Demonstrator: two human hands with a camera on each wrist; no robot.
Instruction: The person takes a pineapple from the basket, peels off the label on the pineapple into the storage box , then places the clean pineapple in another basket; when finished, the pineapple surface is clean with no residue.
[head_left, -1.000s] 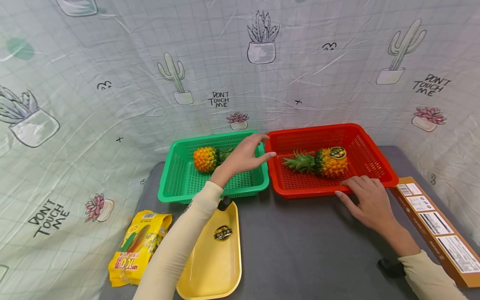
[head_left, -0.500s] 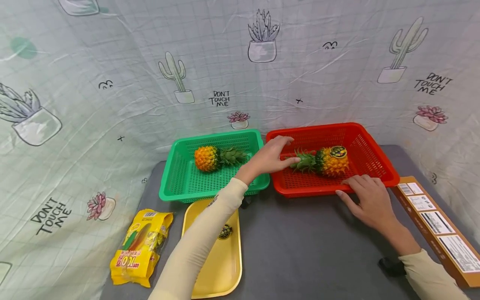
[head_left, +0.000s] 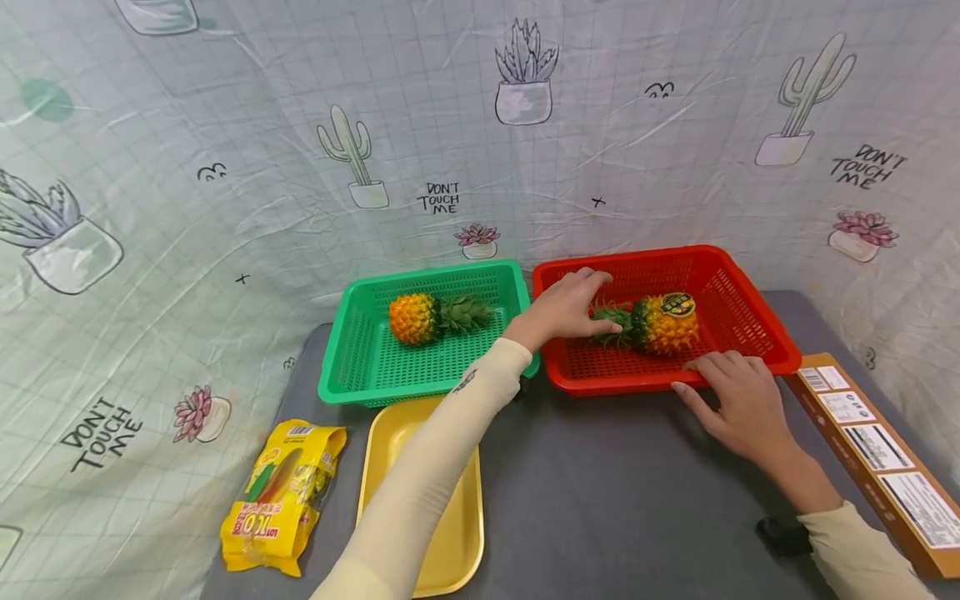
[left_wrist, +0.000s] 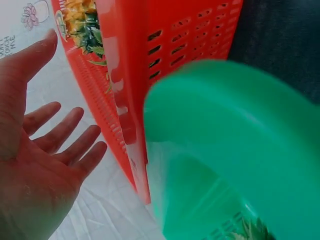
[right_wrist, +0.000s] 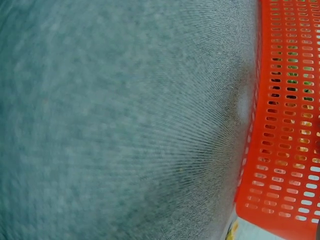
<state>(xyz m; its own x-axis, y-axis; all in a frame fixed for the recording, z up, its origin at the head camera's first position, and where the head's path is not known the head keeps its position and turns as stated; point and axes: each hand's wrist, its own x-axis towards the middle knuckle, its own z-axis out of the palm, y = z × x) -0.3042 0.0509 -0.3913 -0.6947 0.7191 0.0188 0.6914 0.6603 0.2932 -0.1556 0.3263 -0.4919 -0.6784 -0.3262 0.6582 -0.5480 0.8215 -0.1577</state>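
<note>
My left hand (head_left: 566, 310) is over the left end of the red basket (head_left: 603, 385), beside the green leaves of a pineapple (head_left: 666, 325). Its thumb and fingers are spread in the left wrist view, and nothing is between them. That pineapple lies on its side, leaves to the left, with a round black-and-gold sticker (head_left: 677, 305) on top. At the basket's front rim is my right hand (head_left: 738, 408), fingers relaxed; whether they touch the rim I cannot tell. A second pineapple (head_left: 412, 319) lies in the green basket (head_left: 333, 367), leaves pointing right.
A yellow tray (head_left: 461, 533) stands in front of the green basket, partly under my left sleeve. Left of it lies a yellow snack bag (head_left: 273, 500). A long brown box (head_left: 873, 450) with white labels is at the right. A printed cloth (head_left: 637, 158) hangs behind the baskets.
My left hand has moved right, from above the green basket to beside the leaves in the red basket. The pineapple in the green basket is now uncovered. My right hand has stayed put.
</note>
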